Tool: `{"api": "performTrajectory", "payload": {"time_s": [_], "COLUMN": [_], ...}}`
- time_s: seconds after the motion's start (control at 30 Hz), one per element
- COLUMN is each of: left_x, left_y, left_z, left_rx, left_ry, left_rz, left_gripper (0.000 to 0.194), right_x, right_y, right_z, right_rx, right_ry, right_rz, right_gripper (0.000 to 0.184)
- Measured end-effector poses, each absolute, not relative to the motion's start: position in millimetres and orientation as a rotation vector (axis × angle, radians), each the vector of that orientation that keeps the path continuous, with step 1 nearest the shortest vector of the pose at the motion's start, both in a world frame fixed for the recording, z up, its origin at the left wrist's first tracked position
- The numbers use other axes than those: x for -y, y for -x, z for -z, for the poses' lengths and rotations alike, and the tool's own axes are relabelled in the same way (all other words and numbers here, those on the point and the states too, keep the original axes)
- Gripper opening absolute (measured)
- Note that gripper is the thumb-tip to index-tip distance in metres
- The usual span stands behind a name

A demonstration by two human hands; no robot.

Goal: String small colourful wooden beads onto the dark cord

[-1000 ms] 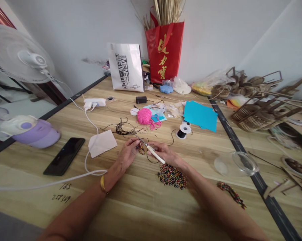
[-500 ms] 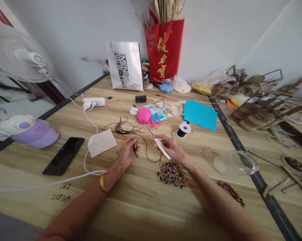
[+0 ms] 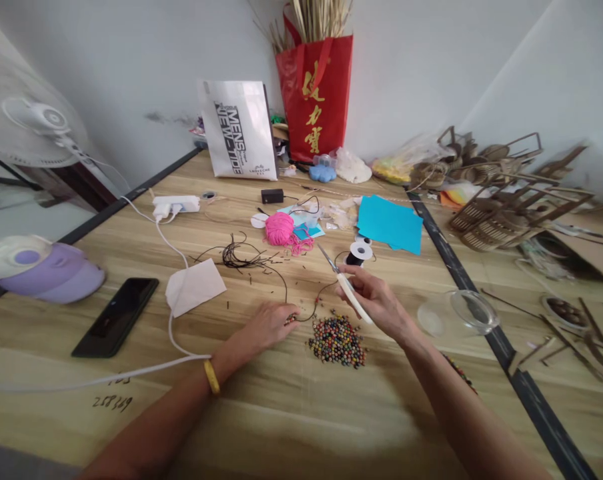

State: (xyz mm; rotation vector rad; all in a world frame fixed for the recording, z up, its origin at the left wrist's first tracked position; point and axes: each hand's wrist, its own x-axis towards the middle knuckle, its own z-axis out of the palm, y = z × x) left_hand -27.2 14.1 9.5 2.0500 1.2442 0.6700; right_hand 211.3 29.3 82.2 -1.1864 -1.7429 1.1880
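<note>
My left hand rests low over the table, its fingers closed on a few strung beads. A thin black cord runs near its fingertips. Just right of it lies a heap of small multicoloured beads. Above the heap, my right hand is closed around white-handled scissors, whose pointed metal blades aim up and left. Behind the hands sits a loose bundle of black cord with short cut pieces near it. A spool of black cord stands beyond the scissors.
Pink yarn and blue sheets lie farther back. On the left are a phone, a paper piece and a white cable. A clear jar lies right; a beaded string is partly behind my right forearm.
My left hand has moved right and down to the table beside the bead heap, with the beads still in it. My right hand has shifted slightly right with the scissors. The view has turned a little.
</note>
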Motion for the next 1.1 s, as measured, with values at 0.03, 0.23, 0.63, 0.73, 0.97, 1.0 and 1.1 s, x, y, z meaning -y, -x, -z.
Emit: {"api": "performTrajectory", "payload": {"time_s": [0.03,0.23,0.63,0.73,0.97,1.0,1.1], "left_x": [-13.5,-12.2,-21.0,-22.0,-21.4,-21.8,-23.1], "left_y": [27.3,29.4,27.1,26.2,24.5,24.6,25.2], "left_z": [-8.4,-7.5,-13.6,-16.7,-21.0,-20.3,-16.5], "left_rx": [-1.227,-1.179,-1.293,-1.174,-0.862,-0.823,-0.744], "left_ry": [-2.086,-2.132,-1.753,-1.533,-0.937,-0.902,-0.851], "left_rz": [-0.646,-0.735,-0.847,-0.869,-0.842,-0.858,-0.875], "left_gripper": [0.009,0.009,0.008,0.015,0.031,0.033,0.035], "right_x": [-27.1,-1.5,71.6,90.4,118.2,121.2,128.6], "right_y": [-214.2,-228.0,-248.8,-242.8,-232.4,-232.3,-232.2], "right_z": [-81.2,-83.9,-75.5,-70.7,-64.8,-63.8,-62.1], "right_rx": [1.776,2.171,2.681,2.713,2.767,2.774,2.803], "right_ry": [1.204,1.338,1.272,1.258,1.284,1.281,1.264], "right_rz": [-1.140,-0.741,-0.879,-0.917,-0.823,-0.771,-0.580], "right_gripper": [0.046,0.037,0.043,0.044,0.051,0.053,0.056]}}
